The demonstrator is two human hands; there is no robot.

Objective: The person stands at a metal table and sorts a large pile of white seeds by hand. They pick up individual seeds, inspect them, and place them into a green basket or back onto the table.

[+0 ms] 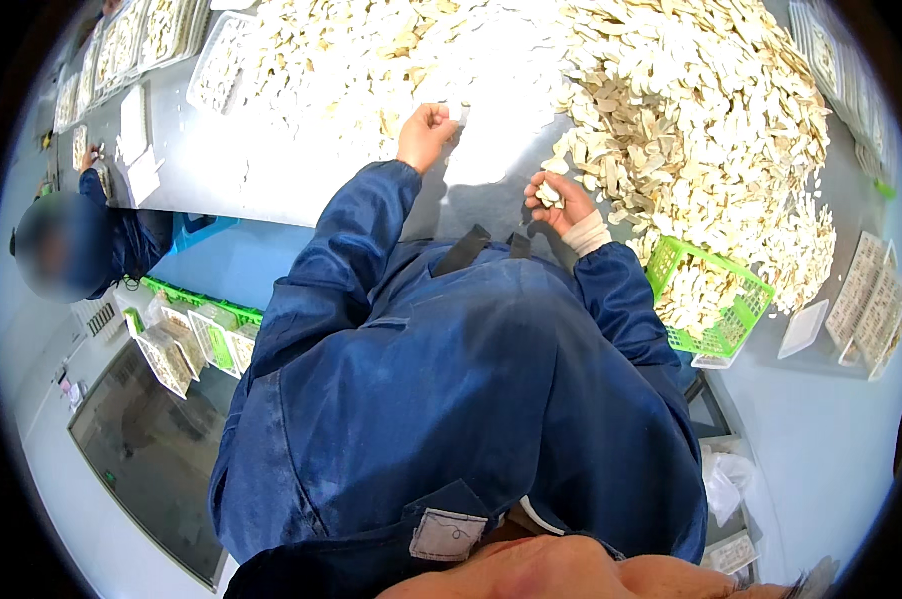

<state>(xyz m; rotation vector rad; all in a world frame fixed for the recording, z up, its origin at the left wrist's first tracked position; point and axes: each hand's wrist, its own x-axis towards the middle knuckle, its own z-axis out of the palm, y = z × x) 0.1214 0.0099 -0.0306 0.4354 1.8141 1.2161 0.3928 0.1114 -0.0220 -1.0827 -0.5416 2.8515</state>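
Pale dried slices, apparently mushroom, form a large pile (690,110) on the steel table (271,190), spreading leftward into strong glare. My left hand (424,135) is closed in a pinch at the glare patch, with something small and pale at its fingertips that I cannot make out clearly. My right hand (561,205) has its fingers curled round several pale slices, at the pile's near edge. Just right of and nearer than my right hand, a green plastic basket (753,299) holds more slices.
A co-worker (121,235) in blue is at the left, near stacked trays (111,50). A green crate (196,295) with white trays sits at lower left. Upright filled trays (860,304) and a white lid (802,327) are at the right. More stacked trays (830,70) line the back right.
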